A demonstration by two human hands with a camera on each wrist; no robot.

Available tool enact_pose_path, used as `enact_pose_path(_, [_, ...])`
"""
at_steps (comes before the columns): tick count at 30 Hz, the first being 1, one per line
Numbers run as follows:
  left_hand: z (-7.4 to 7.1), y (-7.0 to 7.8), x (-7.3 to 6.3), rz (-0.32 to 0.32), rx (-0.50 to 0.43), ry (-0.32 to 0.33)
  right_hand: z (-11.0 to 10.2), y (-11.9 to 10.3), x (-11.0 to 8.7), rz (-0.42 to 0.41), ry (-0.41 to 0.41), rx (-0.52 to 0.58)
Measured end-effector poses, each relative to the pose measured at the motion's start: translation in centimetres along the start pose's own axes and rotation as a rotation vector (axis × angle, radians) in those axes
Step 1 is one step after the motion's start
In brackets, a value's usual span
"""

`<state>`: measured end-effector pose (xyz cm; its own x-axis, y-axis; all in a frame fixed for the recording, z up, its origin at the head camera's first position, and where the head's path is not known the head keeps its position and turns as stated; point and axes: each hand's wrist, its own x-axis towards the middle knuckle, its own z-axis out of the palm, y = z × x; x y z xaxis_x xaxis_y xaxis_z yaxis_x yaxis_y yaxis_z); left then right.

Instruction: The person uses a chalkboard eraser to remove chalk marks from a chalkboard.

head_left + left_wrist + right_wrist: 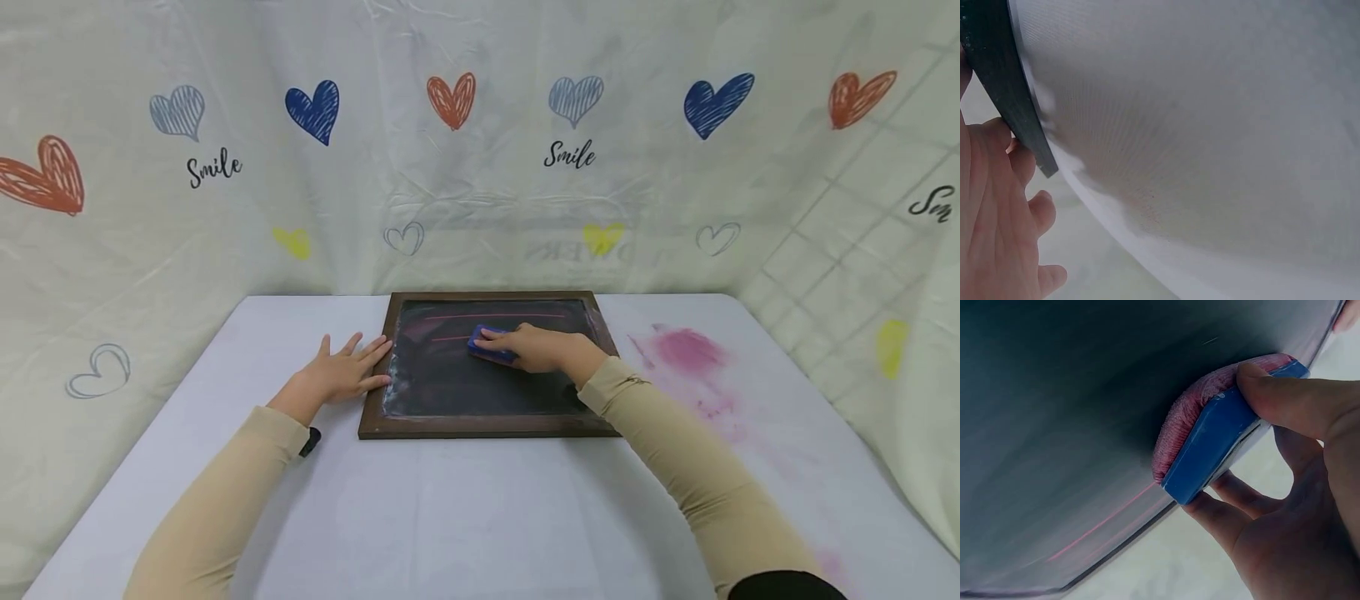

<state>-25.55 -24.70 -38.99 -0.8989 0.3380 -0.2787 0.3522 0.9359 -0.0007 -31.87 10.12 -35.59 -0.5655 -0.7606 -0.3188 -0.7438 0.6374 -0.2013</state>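
A small chalkboard (480, 387) with a brown wooden frame lies on the white table. Two pink chalk lines run across its upper part. My right hand (543, 348) grips a blue duster (491, 346) between thumb and fingers on the board, over the right part of the lower line. In the right wrist view the duster's pink-stained pad (1185, 419) touches the dark surface, and a pink line (1100, 528) leads away from it. My left hand (341, 371) has its fingers spread, their tips touching the frame's left side, which also appears as a dark frame edge (1007, 81) in the left wrist view.
Pink chalk dust (688, 350) stains the white table (480, 517) right of the board. Behind the table hangs a pale curtain (495, 183) printed with hearts and the word "Smile". A black band (310, 442) sits at the left wrist.
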Motion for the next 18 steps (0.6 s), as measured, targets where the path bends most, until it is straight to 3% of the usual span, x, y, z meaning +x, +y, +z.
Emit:
enact_pose_path(7, [0.0,0.0,0.1,-0.006,0.004,0.0,-0.2,-3.6,3.8,0.014,-0.034,-0.042])
enact_pose_path(11, [0.0,-0.2,0.1,-0.011,0.008,-0.005,-0.3,-5.6,5.4,-0.025,-0.032,-0.072])
enact_pose_path(14, [0.1,-0.3,0.1,-0.017,-0.004,-0.009,-0.1,-6.9,6.2,-0.048,-0.032,-0.123])
enact_pose_path(18, [0.3,-0.2,0.2,-0.018,-0.011,-0.008,0.4,-7.6,6.6,-0.014,-0.059,-0.175])
